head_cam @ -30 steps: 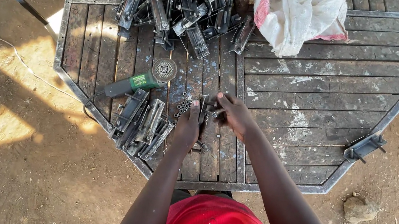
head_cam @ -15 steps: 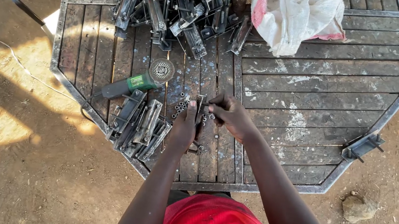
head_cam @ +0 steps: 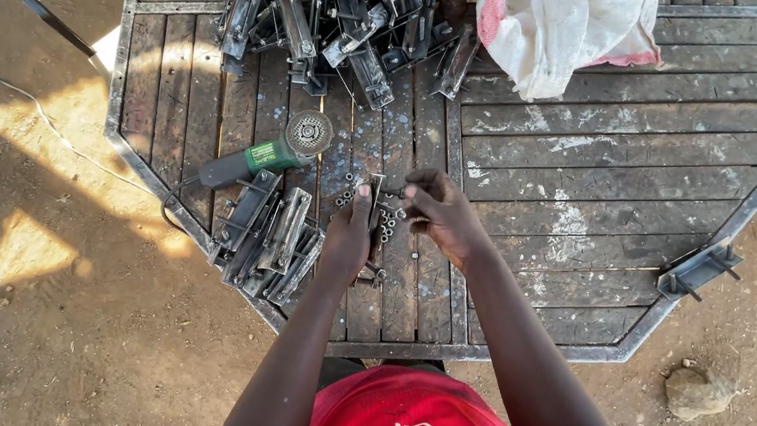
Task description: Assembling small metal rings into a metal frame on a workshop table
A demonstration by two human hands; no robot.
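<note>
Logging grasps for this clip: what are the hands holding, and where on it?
Both hands meet on a small metal piece above the loose nuts and bolts: left hand at its lower end, right hand pinching near the top. Which part exactly cannot be told.

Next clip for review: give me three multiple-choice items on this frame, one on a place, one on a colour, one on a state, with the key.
1. Where does the angle grinder lie?
A. left of the hands
B. on the ground
C. under the sack

2. What colour is the grinder's body?
A. yellow
B. green
C. blue

3. How is the white sack?
A. hanging off the ground
C. folded flat
B. slumped on the wooden table

Key: 1 A, it lies left of the left hand and right hand; 2 B, its body is green; 3 B, it sags on the planks.
</note>
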